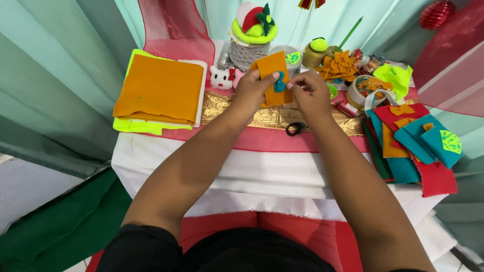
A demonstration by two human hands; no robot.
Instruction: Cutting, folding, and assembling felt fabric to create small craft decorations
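White-draped table against teal curtains. Folded orange felt stack at left. Left hand pinches orange felt piece, held up above the table centre; right hand fingers pinch small teal shape against it. Teal and red felt pile at right.

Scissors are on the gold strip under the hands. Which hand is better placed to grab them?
Right, probably. The scissors lie just below the right hand, whose fingers only pinch the small teal piece. The left hand grips the orange felt, keeping it up.
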